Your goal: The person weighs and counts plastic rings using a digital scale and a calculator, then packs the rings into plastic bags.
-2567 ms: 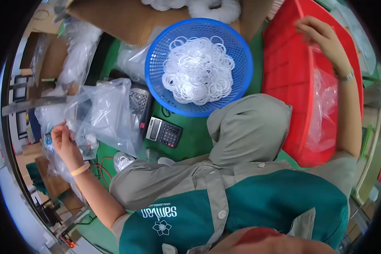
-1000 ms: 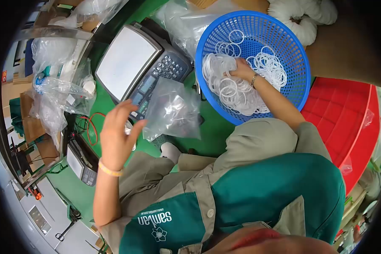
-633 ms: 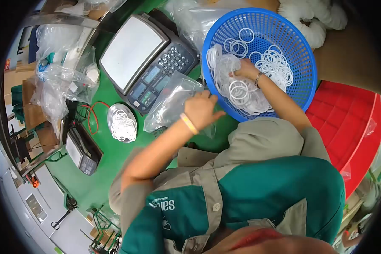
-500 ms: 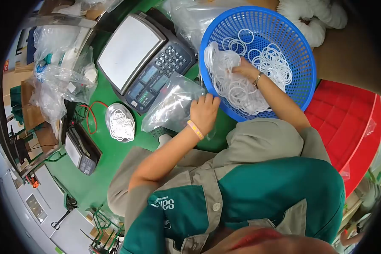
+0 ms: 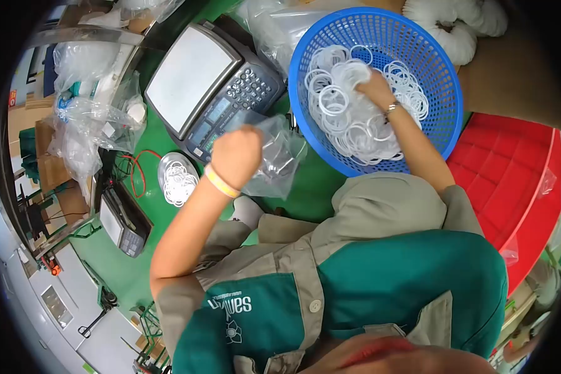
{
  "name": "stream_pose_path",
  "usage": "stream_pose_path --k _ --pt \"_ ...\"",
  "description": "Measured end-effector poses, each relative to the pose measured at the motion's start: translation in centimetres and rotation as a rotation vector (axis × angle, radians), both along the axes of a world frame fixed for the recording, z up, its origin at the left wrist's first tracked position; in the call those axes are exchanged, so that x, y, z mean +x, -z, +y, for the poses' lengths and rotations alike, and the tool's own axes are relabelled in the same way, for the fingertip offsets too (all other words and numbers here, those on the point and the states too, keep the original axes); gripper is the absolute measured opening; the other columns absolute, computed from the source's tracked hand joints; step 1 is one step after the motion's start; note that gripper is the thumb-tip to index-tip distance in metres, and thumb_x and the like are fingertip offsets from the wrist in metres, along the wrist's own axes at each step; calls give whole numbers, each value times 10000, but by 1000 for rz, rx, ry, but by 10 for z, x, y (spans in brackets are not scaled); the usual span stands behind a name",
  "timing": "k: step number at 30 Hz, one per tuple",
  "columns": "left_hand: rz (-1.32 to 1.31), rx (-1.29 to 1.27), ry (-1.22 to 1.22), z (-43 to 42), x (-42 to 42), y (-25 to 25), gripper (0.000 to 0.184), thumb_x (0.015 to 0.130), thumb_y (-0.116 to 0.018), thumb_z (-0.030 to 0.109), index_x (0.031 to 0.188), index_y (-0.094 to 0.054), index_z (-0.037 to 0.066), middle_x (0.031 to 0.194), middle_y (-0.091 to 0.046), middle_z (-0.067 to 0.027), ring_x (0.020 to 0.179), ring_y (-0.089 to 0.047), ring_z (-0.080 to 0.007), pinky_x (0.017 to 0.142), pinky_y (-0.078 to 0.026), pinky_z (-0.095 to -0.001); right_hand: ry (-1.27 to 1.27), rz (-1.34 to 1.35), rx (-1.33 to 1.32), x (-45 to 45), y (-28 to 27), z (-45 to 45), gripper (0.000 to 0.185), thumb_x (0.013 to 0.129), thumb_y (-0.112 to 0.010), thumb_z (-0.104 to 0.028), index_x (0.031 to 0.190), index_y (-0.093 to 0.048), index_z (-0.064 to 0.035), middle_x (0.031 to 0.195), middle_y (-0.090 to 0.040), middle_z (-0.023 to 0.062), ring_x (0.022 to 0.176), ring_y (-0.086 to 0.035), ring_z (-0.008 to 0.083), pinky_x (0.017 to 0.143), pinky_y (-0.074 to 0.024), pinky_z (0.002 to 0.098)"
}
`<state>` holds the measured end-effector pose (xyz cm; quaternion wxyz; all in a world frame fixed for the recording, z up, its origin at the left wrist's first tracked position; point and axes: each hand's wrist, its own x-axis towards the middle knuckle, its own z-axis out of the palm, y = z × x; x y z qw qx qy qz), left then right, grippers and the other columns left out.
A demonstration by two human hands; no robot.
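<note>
rings (image 5: pixel 355 134) are lying heaped in the blue basket (image 5: pixel 411 43), filling its left and lower parts, with a looser group sitting farther right. the right hand (image 5: pixel 375 89), wearing a metal bracelet (image 5: pixel 391 108), is reaching over the basket's lower right rim and touching the heap. its fingertips are hiding among the rings, so it is impossible to tell whether they are gripping any.

the left hand (image 5: pixel 237 153), wearing a yellow band (image 5: pixel 221 181), is blurring a little in front of the scale (image 5: pixel 196 93) and overlapping the clear bag (image 5: pixel 282 156). its fingers are bending inward like a fist, but their tips are not showing, so one cannot tell whether they are pinching the bag. the bag is spreading out to the right of that hand, between the scale and the basket.

more rings are resting on a silver dish (image 5: pixel 163 167), below the scale and left of the left hand. a smaller scale (image 5: pixel 121 224) is sitting farther left, and a red crate (image 5: pixel 505 168) is standing to the right of the basket.
</note>
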<state>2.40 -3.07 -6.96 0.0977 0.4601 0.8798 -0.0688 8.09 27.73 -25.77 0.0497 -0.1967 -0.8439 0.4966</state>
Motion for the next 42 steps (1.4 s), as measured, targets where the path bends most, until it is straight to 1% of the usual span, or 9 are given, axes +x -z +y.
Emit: stream_pose_path --k 5,10,19,22,28,33,36,38,42 --pt "-62 131 -112 -13 -24 -27 94 659 -494 59 633 -567 7 1073 -508 -244 642 -582 -345 609 -486 -390 30 -359 576 28 -56 20 416 656 -581 -219 1055 -488 -145 878 -614 136 813 -589 297 741 -413 425" --pt "-20 -9 -145 -22 -29 -47 112 656 -504 84 653 -603 33 726 -578 -163 646 -570 -331 620 -476 -400 -46 -443 585 57 -5 19 374 660 -548 -175 1033 -526 -190 910 -604 120 834 -581 298 693 -456 417" --pt "-401 192 -3 -21 -28 -83 316 660 -416 -21 921 -594 -19 1002 -554 -224 883 -542 -350 770 -438 -348 600 61 -707 65 -33 60 305 693 -613 -73 977 -563 26 903 -601 89 778 -594 217 640 -467 287" --pt "-785 161 -420 -1 -17 -113 377 692 -374 -13 1022 -555 -35 626 -558 -132 537 -540 -176 543 -443 -280 730 118 -1010 67 -63 62 306 781 -526 -94 1060 -500 28 989 -572 114 839 -584 239 690 -481 332" --pt "-1037 582 -519 26 -14 -110 518 722 -418 23 1222 -344 -90 584 -522 -54 497 -493 -109 490 -416 -234 414 461 -1431 39 -162 7 242 860 -459 -148 1047 -501 2 1028 -547 115 967 -517 240 846 -424 378" --pt "-977 801 -498 50 3 -93 594 701 -469 11 1247 -268 -112 657 -556 -73 543 -532 -108 512 -444 -231 -72 437 -1102 24 -182 -101 238 797 -536 -86 1025 -517 -20 930 -568 52 825 -542 138 720 -448 284" --pt "-907 922 -434 57 20 -86 610 692 -465 -4 1264 -266 -74 1179 -461 -201 577 -535 -90 541 -446 -223 -392 -33 -925 23 -185 -123 272 762 -563 -130 1003 -528 -9 949 -577 78 874 -539 156 734 -446 280" --pt "-924 924 -365 53 26 -83 624 701 -449 -30 1288 -237 -43 1263 -379 -175 599 -536 -93 548 -448 -218 -855 -1 -357 -3 -107 -122 408 727 -623 -222 1057 -510 -10 983 -577 90 874 -543 181 755 -437 303" --pt "-989 916 -375 41 33 -84 647 709 -415 -77 1317 -211 8 1228 -420 -119 600 -525 -81 559 -446 -213 -724 -24 -176 27 -164 -89 310 736 -616 -262 930 -601 -20 840 -614 90 811 -574 188 731 -448 295"
